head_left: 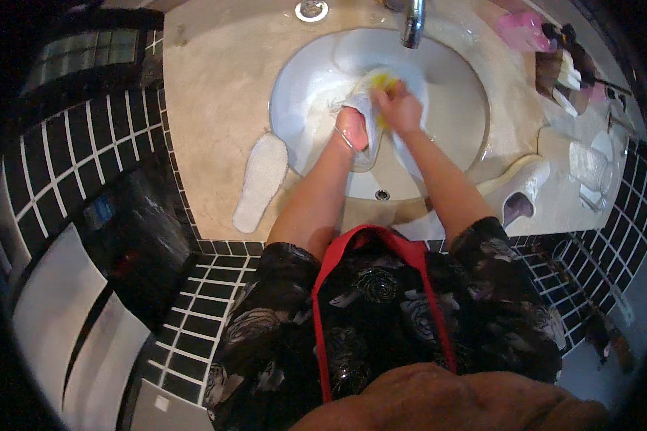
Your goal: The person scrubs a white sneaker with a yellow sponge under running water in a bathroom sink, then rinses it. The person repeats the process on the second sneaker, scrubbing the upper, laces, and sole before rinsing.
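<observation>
My left hand [352,128] reaches into a white shoe [364,154] over the sink basin and holds it, its fingers hidden inside. Against the shoe's right side, my right hand [401,109] is closed on a yellow scrubber [384,80], smeared by motion, so I cannot tell whether it is a sponge or a brush. The white oval sink [467,122] has whitish suds or water at its left. A white insole [261,183] lies on the counter to the left. A second white shoe [519,190] rests right of the sink, its opening toward me.
The chrome faucet [412,25] hangs over the basin's far edge. Along the right of the beige counter [212,108] stand a pink bottle [526,32], several small toiletry items and a clear container [589,169]. Black tiles [208,287] face the counter's front.
</observation>
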Action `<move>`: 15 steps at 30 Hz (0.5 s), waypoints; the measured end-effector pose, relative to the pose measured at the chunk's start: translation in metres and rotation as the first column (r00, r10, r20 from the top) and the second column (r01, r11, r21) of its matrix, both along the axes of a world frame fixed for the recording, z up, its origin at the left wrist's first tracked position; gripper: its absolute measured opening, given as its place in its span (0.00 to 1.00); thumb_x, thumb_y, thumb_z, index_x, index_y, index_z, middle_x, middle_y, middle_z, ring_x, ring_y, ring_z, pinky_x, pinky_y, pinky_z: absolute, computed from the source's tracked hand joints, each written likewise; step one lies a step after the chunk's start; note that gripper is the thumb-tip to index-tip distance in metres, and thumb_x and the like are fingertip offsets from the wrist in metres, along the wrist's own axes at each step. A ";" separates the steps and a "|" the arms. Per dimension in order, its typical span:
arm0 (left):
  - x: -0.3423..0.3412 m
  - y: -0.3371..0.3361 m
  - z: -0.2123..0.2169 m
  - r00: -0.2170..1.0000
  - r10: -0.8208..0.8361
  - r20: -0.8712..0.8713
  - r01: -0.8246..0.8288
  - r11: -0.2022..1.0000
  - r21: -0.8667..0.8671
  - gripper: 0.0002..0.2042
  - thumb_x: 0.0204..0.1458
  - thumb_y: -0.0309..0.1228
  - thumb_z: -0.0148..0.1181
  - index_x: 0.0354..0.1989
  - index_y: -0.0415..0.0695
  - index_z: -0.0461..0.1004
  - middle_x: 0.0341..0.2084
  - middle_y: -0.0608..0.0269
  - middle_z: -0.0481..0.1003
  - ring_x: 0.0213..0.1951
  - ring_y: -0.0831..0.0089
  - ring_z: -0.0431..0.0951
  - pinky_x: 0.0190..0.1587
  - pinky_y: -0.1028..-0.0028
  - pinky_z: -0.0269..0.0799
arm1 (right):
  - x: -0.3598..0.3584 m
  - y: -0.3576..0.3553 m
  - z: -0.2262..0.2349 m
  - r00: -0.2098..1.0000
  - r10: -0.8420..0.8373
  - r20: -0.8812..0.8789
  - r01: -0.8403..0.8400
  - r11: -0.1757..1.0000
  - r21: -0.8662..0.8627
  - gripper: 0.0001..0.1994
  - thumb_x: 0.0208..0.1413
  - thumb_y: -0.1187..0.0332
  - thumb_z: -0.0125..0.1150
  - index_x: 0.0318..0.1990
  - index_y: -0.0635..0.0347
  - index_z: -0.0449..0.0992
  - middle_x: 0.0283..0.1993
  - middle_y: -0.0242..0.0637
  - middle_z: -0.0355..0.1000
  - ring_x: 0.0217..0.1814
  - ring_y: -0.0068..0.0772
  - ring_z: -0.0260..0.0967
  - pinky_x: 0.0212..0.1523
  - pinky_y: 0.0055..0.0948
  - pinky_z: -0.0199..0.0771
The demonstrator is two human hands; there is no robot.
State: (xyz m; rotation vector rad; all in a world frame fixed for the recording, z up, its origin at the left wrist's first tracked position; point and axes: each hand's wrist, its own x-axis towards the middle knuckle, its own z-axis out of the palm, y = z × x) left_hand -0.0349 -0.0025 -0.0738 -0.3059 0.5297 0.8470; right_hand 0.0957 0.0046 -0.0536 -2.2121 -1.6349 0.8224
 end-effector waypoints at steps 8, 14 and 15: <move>-0.004 -0.002 0.008 0.977 -0.147 -0.155 0.107 0.965 -0.240 0.19 0.63 0.41 0.44 0.55 0.43 0.72 0.50 0.58 0.75 0.50 0.59 0.75 0.58 0.61 0.69 | -0.011 -0.040 0.011 0.967 -0.042 -0.251 0.049 0.999 0.023 0.27 0.53 0.43 0.61 0.40 0.64 0.72 0.36 0.53 0.77 0.40 0.57 0.76 0.40 0.49 0.75; 0.006 -0.002 -0.002 0.990 0.064 -0.124 -0.063 0.998 0.014 0.20 0.64 0.40 0.45 0.57 0.42 0.70 0.54 0.57 0.74 0.52 0.59 0.74 0.58 0.60 0.70 | 0.011 0.001 -0.007 0.992 -0.067 0.110 0.029 0.948 0.318 0.25 0.53 0.42 0.62 0.32 0.59 0.70 0.29 0.47 0.77 0.31 0.57 0.75 0.32 0.47 0.74; 0.006 -0.003 -0.003 0.988 0.089 -0.129 -0.088 0.996 0.011 0.20 0.64 0.40 0.45 0.57 0.42 0.70 0.54 0.56 0.74 0.52 0.59 0.74 0.58 0.60 0.70 | 0.015 0.005 -0.013 0.992 -0.080 0.096 0.054 0.968 0.246 0.25 0.52 0.43 0.63 0.33 0.59 0.71 0.30 0.47 0.77 0.33 0.56 0.76 0.33 0.47 0.74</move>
